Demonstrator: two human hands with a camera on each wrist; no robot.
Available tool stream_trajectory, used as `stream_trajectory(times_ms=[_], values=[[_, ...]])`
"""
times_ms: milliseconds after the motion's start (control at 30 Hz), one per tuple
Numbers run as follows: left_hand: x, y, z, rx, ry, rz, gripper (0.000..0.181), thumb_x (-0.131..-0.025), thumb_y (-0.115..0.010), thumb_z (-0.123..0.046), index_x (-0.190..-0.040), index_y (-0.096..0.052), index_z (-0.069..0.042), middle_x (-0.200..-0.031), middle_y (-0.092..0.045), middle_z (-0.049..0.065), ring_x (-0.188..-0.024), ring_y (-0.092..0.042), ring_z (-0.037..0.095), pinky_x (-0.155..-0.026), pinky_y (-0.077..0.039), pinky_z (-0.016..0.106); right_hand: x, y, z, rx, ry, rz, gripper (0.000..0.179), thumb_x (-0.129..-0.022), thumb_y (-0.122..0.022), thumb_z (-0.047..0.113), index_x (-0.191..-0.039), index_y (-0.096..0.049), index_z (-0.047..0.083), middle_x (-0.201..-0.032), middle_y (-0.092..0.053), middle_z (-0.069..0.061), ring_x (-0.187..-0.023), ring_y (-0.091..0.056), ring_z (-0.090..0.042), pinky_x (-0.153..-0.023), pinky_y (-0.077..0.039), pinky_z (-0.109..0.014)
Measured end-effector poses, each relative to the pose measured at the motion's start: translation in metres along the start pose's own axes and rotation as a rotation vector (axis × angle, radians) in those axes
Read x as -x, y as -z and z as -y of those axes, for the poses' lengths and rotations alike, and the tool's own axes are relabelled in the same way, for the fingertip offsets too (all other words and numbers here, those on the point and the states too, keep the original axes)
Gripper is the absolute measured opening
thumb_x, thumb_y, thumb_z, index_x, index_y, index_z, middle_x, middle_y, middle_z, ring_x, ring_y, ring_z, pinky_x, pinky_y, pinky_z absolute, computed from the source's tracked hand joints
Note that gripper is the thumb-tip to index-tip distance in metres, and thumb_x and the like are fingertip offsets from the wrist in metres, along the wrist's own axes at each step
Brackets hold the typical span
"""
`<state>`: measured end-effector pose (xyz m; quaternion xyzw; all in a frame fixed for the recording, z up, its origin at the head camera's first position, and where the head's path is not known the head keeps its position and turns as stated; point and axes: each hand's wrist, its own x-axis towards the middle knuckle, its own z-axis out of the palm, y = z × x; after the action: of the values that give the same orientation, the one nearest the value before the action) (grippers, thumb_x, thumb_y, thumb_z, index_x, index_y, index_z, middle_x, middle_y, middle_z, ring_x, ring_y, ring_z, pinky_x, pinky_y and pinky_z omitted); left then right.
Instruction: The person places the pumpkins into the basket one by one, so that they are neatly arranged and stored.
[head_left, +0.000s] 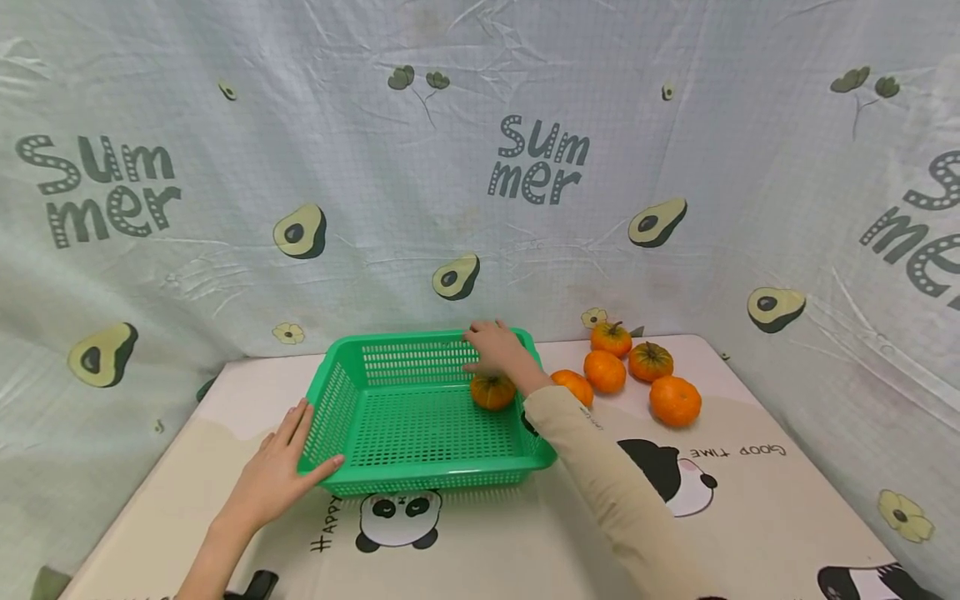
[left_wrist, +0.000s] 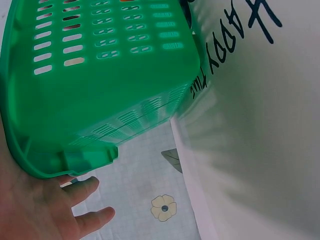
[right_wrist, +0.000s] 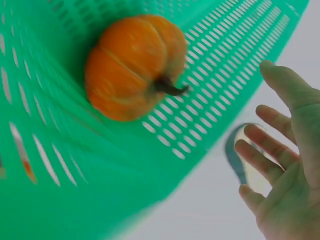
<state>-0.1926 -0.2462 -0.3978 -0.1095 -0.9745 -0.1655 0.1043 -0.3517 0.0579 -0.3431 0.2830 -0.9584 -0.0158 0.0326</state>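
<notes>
A green plastic basket (head_left: 435, 471) with slotted sides stands on the table. Inside it, at the right, lies a small orange pumpkin (head_left: 492, 393); the right wrist view shows its ribbed skin and dark stem, with nothing gripping this pumpkin (right_wrist: 132, 70). My right hand (head_left: 498, 348) is above the basket's right back part, just beyond the pumpkin, fingers spread and holding nothing. In the right wrist view, the right hand (right_wrist: 287, 160) is apart from the pumpkin. My left hand (head_left: 273, 475) touches the basket's left front corner, its fingers extended along the rim.
To the right of the basket sit several more small pumpkins (head_left: 675, 401), one partly hidden behind my right forearm. A printed cloth (head_left: 375, 283) hangs behind the table (head_left: 735, 492). Near my left wrist lies a dark object (head_left: 261, 585).
</notes>
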Motion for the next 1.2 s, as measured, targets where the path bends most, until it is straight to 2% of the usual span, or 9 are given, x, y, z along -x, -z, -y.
stream_trajectory(times_ms=[200,400,533,667,867,1000,1200], values=[[0.0,0.001,0.0,0.014,0.002,0.004,0.09,-0.082,-0.052,-0.052,-0.142,-0.013,0.002,-0.147,-0.016,0.023,-0.131,-0.02,0.044,-0.1,-0.022,0.06,0.002,0.019,-0.005,0.02,0.089,-0.131,0.044,-0.082,-0.062,0.036,-0.119,-0.054,0.014,-0.118,-0.051,-0.006,-0.115,-0.047,-0.025,-0.107,-0.026,-0.047],[0.0,0.001,0.001,0.009,0.002,-0.003,0.09,-0.082,-0.052,-0.053,-0.142,-0.014,0.003,-0.146,-0.016,0.024,-0.131,-0.021,0.044,-0.1,-0.023,0.06,0.007,0.03,-0.013,0.03,0.133,-0.224,0.041,-0.083,-0.061,0.033,-0.118,-0.055,0.013,-0.119,-0.052,-0.006,-0.113,-0.047,-0.024,-0.105,-0.029,-0.042],[0.0,0.001,0.002,0.01,0.001,0.003,0.09,-0.082,-0.052,-0.053,-0.142,-0.013,0.003,-0.147,-0.015,0.023,-0.131,-0.02,0.044,-0.1,-0.023,0.06,0.013,0.031,-0.02,-0.011,0.143,-0.282,0.036,-0.084,-0.061,0.03,-0.115,-0.056,0.013,-0.119,-0.053,-0.006,-0.114,-0.047,-0.024,-0.105,-0.03,-0.04],[0.0,-0.001,0.002,0.008,-0.004,0.005,0.09,-0.082,-0.052,-0.052,-0.142,-0.013,0.004,-0.147,-0.015,0.024,-0.131,-0.02,0.044,-0.1,-0.022,0.06,0.02,0.028,-0.027,-0.076,0.167,-0.383,0.028,-0.086,-0.058,0.027,-0.11,-0.059,0.012,-0.114,-0.056,-0.006,-0.111,-0.049,-0.023,-0.101,-0.035,-0.039],[0.001,0.0,0.002,0.005,0.0,0.002,0.09,-0.082,-0.052,-0.053,-0.142,-0.014,0.003,-0.146,-0.015,0.024,-0.13,-0.021,0.045,-0.1,-0.023,0.06,0.034,0.025,-0.028,-0.088,0.287,-0.542,0.022,-0.085,-0.058,0.022,-0.103,-0.063,0.011,-0.105,-0.061,-0.004,-0.101,-0.054,-0.021,-0.091,-0.041,-0.039],[0.0,0.001,0.002,0.002,0.004,0.003,0.09,-0.082,-0.052,-0.053,-0.142,-0.014,0.003,-0.147,-0.015,0.024,-0.13,-0.021,0.045,-0.1,-0.023,0.06,0.046,0.024,-0.029,-0.068,0.334,-0.554,0.022,-0.083,-0.06,0.021,-0.103,-0.062,0.01,-0.104,-0.061,-0.005,-0.101,-0.054,-0.022,-0.091,-0.041,-0.04],[0.001,-0.001,0.002,0.005,0.005,0.008,0.09,-0.082,-0.052,-0.052,-0.142,-0.014,0.003,-0.147,-0.015,0.024,-0.13,-0.021,0.045,-0.099,-0.023,0.06,0.069,0.017,-0.039,-0.079,0.347,-0.55,0.024,-0.082,-0.061,0.021,-0.103,-0.062,0.009,-0.103,-0.061,-0.006,-0.1,-0.054,-0.023,-0.092,-0.041,-0.04]])
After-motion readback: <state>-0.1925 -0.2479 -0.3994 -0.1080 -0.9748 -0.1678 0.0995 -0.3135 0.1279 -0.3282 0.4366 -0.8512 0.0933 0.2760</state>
